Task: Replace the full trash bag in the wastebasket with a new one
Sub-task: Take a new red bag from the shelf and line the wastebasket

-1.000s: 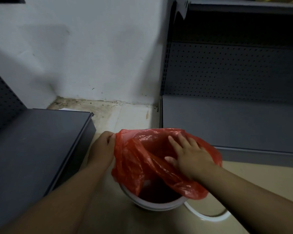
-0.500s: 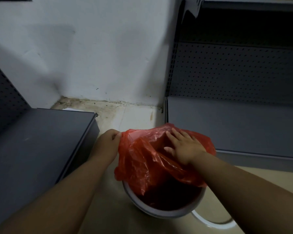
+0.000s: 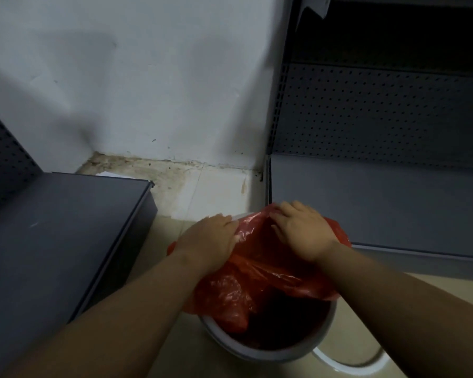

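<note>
A round white wastebasket [image 3: 268,351] stands on the floor below me. A red plastic trash bag [image 3: 260,279] drapes over its far rim and hangs into the dark inside. My left hand [image 3: 212,237] grips the bag's edge at the far left of the rim. My right hand [image 3: 302,227] lies on the bag's edge at the far right of the rim, fingers curled over the plastic. The near rim of the basket is bare white.
A white ring [image 3: 350,365] lies on the floor beside the basket at lower right. A grey low shelf [image 3: 55,241] is on the left, a grey perforated shelving unit [image 3: 380,173] on the right. A stained white wall [image 3: 148,91] closes the corner behind.
Both hands have moved forward to the far rim, pulling the red bag's edge with them. My right hand went from lying flat on the bag to curling over its edge.
</note>
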A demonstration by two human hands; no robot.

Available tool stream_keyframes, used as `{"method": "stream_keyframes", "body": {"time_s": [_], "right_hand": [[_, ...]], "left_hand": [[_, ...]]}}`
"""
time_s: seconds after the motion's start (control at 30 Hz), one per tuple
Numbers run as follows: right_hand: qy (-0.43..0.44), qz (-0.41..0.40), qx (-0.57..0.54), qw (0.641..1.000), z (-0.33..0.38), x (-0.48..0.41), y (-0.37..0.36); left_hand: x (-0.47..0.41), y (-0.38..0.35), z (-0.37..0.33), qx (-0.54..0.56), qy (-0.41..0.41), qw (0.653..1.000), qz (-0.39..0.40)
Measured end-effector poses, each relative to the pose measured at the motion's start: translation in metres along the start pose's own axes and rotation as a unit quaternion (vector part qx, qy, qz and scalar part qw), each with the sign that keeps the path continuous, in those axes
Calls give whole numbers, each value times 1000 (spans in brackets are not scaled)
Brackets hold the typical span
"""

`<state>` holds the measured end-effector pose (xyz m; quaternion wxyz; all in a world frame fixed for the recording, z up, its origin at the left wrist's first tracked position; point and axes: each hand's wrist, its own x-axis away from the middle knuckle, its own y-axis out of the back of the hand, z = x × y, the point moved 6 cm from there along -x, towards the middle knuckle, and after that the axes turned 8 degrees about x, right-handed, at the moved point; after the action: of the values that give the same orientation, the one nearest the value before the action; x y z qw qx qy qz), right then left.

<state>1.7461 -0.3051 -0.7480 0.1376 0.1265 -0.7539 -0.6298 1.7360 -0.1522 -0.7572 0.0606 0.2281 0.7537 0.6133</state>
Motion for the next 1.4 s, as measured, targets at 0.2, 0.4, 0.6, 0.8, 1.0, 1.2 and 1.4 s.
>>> {"method": "stream_keyframes", "body": {"time_s": [0.2, 0.4, 0.6, 0.8, 1.0, 1.2, 1.4], "right_hand": [[-6, 82, -5, 997, -10, -4, -25], [-36, 114, -43, 992, -19, -10, -39], [-77, 117, -130, 982, -26, -14, -53], [-96, 107, -181, 973, -29, -12, -56], [-94, 99, -192, 972, -29, -11, -56], [-102, 94, -191, 972, -27, -9, -54], [-121, 107, -216, 963, -29, -8, -57]], "left_hand": [[-6, -19, 17, 16, 34, 999, 30], [1, -10, 26, 68, 68, 995, -22], [4, -17, 45, 147, 105, 983, -21], [1, -10, 60, 198, 138, 968, -76], [-12, 25, 57, 188, 96, 951, -224], [-34, 17, 65, 77, 72, 978, -179], [-44, -1, 70, 49, 87, 989, -105]]}}
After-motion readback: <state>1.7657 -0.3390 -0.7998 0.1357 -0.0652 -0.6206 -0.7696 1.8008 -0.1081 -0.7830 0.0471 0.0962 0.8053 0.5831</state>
